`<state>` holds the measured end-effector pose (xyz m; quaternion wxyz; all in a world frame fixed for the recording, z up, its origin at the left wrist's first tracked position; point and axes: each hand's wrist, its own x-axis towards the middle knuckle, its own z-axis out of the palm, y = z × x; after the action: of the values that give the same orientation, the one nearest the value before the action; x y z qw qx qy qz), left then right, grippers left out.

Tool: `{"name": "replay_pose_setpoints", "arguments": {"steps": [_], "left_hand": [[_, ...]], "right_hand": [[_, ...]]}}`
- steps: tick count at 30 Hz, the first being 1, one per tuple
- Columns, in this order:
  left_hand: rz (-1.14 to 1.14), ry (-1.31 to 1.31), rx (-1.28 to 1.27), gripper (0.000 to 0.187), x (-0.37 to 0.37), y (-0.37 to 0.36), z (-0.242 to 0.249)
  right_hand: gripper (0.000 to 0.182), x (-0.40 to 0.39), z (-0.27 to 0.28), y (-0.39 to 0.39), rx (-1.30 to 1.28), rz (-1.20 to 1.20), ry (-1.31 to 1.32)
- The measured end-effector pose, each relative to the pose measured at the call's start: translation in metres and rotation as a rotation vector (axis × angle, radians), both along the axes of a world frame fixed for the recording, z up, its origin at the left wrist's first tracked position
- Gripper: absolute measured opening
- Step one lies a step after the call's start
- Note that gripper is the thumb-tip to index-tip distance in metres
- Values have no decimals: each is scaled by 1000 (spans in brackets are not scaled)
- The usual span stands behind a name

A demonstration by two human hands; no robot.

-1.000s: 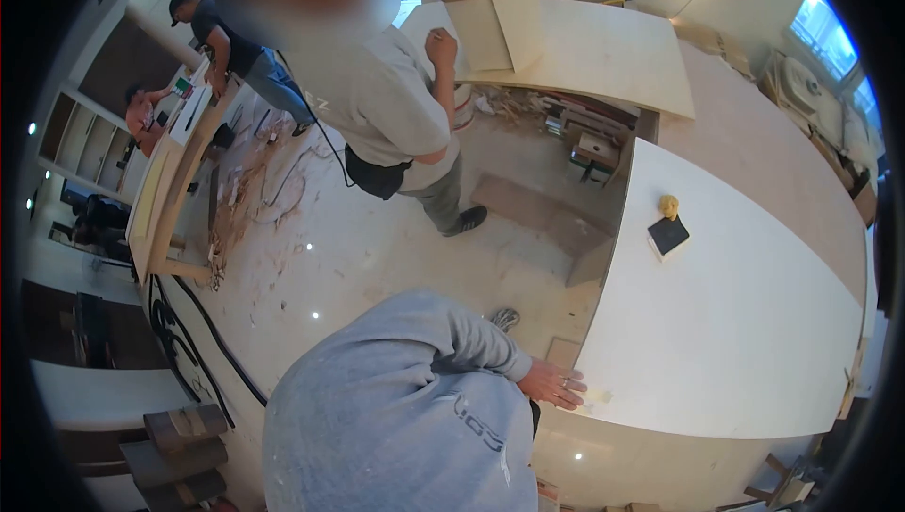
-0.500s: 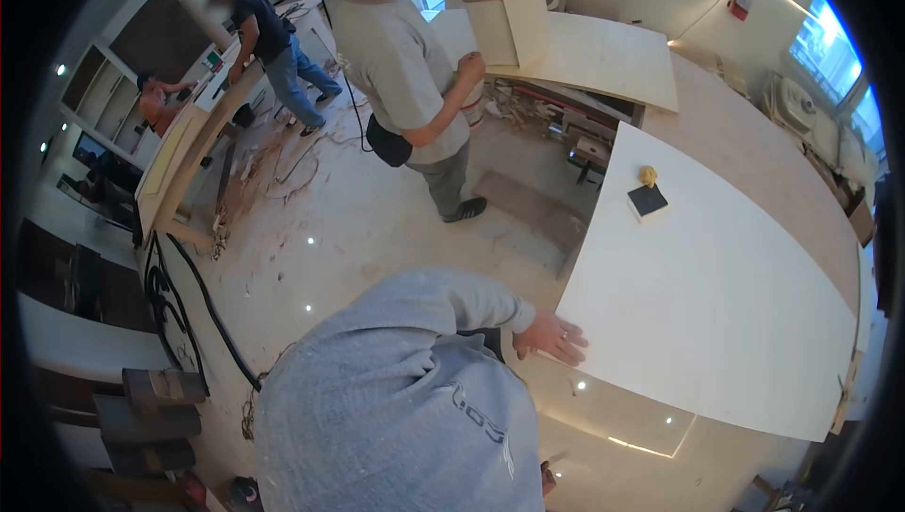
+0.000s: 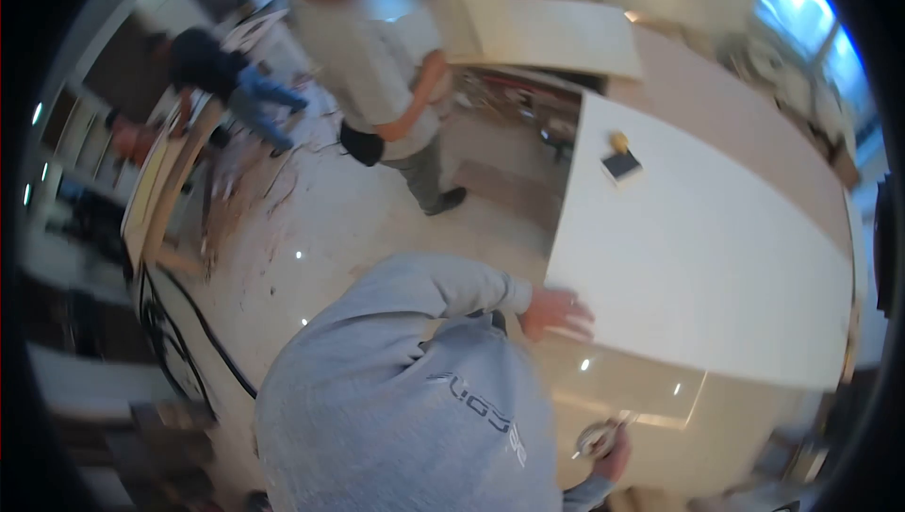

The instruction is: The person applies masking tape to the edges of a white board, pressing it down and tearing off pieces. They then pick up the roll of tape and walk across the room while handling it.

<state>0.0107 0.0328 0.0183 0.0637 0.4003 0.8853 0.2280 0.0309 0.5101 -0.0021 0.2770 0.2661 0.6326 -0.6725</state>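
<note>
My left hand [image 3: 558,313] reaches over the near left corner of a large white panel [image 3: 698,257], its fingers stretched out and blurred by motion. In my right hand [image 3: 616,455], low beside my grey sweatshirt, is a round, pale, ring-shaped thing [image 3: 594,438]; blur hides its exact kind. A dark block with a pale edge [image 3: 621,168] lies on the panel's far left part. Right behind that block sits a small crumpled yellow lump [image 3: 618,141].
A person in a light T-shirt [image 3: 363,78] stands left of the panel. Farther back, another person [image 3: 212,64] bends at a wooden bench [image 3: 165,196]. Black hoses [image 3: 193,319] run along the floor at left. A brown board [image 3: 735,116] borders the panel's far side.
My right hand has come out from behind my body, showing the ring-shaped thing. The view has shifted, and my left hand's fingers are now blurred at the panel corner.
</note>
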Motion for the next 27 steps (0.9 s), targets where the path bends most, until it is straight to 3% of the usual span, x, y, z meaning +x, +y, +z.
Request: {"name": "replay_pose_setpoints", "arguments": {"steps": [3, 4, 5, 7, 10, 11, 14, 17, 20, 23, 27], "left_hand": [[83, 42, 304, 91, -13, 20, -22], [202, -98, 460, 80, -11, 24, 4], [315, -66, 444, 70, -10, 35, 7], [377, -560, 618, 59, -14, 48, 17], [280, -1334, 961, 57, -11, 56, 53], [166, -1432, 1069, 60, -7, 58, 59], [74, -1437, 1130, 62, 2, 66, 82], [34, -1642, 971, 64, -5, 64, 87], [-1, -2051, 1169, 66, -11, 64, 97], [258, -2022, 1491, 53, -18, 78, 89], [479, -1944, 1495, 30, -30, 70, 88]], "right_hand": [[26, -13, 138, -78, 102, 256, 191], [26, -22, 173, -99, 128, 266, 149], [29, -29, 198, -114, 133, 320, 259], [29, -35, 238, -128, 178, 431, 320], [33, -33, 255, -144, 211, 450, 277], [34, -32, 257, -147, 236, 475, 285], [40, -29, 269, -159, 304, 514, 250], [40, -21, 274, -166, 378, 542, 219], [40, -16, 285, -170, 467, 595, 187], [40, -6, 289, -175, 522, 622, 129], [39, 5, 278, -182, 550, 621, 105]]}}
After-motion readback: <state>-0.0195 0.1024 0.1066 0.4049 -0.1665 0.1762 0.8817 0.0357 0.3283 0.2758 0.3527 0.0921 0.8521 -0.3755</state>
